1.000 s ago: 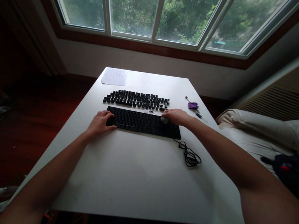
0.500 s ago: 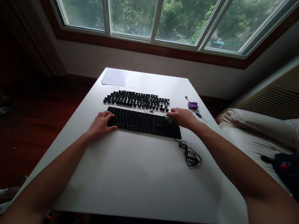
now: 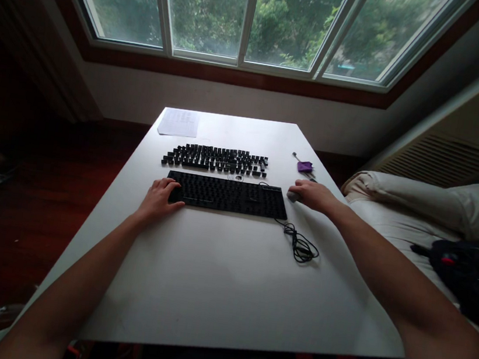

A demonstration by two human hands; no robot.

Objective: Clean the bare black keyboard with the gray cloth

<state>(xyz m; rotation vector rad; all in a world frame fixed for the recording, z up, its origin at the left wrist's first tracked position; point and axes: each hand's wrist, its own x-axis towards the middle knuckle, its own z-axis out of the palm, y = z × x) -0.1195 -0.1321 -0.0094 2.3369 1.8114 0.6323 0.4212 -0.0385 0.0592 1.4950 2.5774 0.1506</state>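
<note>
A black keyboard [image 3: 226, 195] lies across the white table, its upper face dark with no raised keycaps clearly visible. My left hand [image 3: 160, 195] grips its left end, thumb along the front edge and fingers over the far corner. Just off the keyboard's right end, my right hand [image 3: 314, 195] is closed on a small pale grey wad [image 3: 293, 196]; its material is too small to tell. Behind the keyboard stand rows of loose black keycaps [image 3: 216, 159]. The keyboard's coiled cable [image 3: 303, 247] rests near its front right corner.
The white table [image 3: 207, 287] holds a sheet of paper [image 3: 179, 123] at the far left. A purple item [image 3: 305, 167] and a thin tool [image 3: 299, 158] lie at the far right. Right of the table is a pale sofa [image 3: 399, 206] with a dark bag [image 3: 465, 274].
My right hand has moved right with the grey wad, from above the keyboard's right part to beside its right end. My left hand stays on the keyboard.
</note>
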